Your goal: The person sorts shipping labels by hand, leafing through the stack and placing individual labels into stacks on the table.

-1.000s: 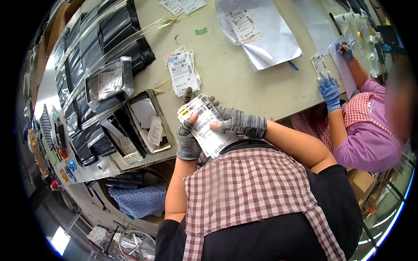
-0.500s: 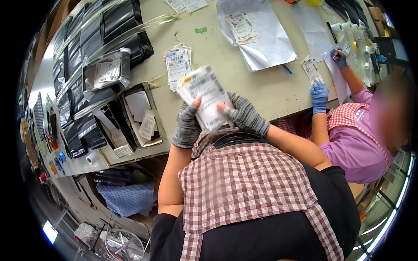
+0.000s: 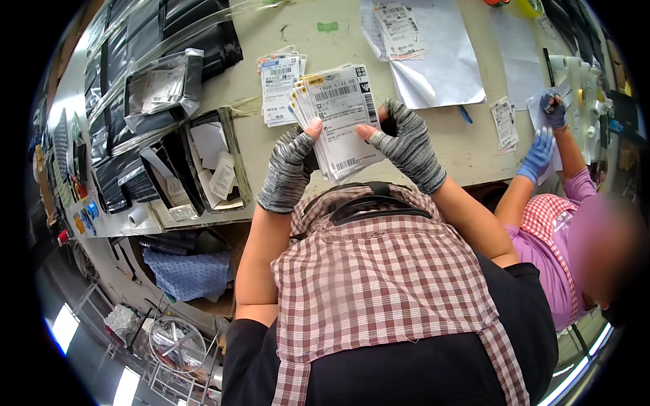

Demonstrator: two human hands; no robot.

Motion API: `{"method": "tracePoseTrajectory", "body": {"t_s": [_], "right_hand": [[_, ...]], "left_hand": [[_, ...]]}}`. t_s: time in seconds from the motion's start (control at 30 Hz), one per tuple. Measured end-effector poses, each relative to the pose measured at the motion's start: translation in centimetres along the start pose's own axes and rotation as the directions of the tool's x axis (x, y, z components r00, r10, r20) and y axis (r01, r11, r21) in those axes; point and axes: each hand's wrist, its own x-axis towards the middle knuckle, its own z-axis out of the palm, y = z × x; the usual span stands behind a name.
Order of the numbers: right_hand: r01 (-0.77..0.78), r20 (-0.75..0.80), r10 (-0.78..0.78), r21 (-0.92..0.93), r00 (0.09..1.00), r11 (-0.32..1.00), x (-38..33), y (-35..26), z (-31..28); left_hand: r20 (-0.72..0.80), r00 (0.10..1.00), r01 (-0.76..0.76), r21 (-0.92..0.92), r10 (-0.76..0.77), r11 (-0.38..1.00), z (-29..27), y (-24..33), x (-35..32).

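A fanned stack of printed shipping labels (image 3: 342, 125) is held up in front of my apron, over the table's near edge. My left hand (image 3: 291, 162), in a grey fingerless glove, grips the stack's left side with the thumb on top. On the other side my right hand (image 3: 406, 145), gloved alike, pinches it, thumb on the face and fingers behind. Most of my fingers are hidden under the labels. Just beyond my left hand, another pile of labels (image 3: 279, 88) lies on the pale table (image 3: 264, 152).
Black plastic bags (image 3: 196, 47) cover the left side, with a clear-wrapped box (image 3: 166, 91) of labels on them. Open compartments (image 3: 220, 169) hold paper slips. White sheets (image 3: 440, 74) lie ahead. At right, a co-worker's blue-gloved hand (image 3: 538, 152) is near a label bundle (image 3: 504, 125).
The label stack has turned more upright and fanned out, with both my hands still on it. My view has shifted slightly. The co-worker's near hand has moved off the label bundle.
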Motion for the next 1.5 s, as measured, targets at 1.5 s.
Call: {"method": "tracePoseTrajectory", "body": {"t_s": [1.5], "right_hand": [[-0.305,0.237,0.316,-0.086,0.919,0.949,0.4,7.3,-0.7]], "left_hand": [[-0.143,0.987,0.078,0.054,-0.07,0.995,-5.2,-4.5,-1.0]]}}
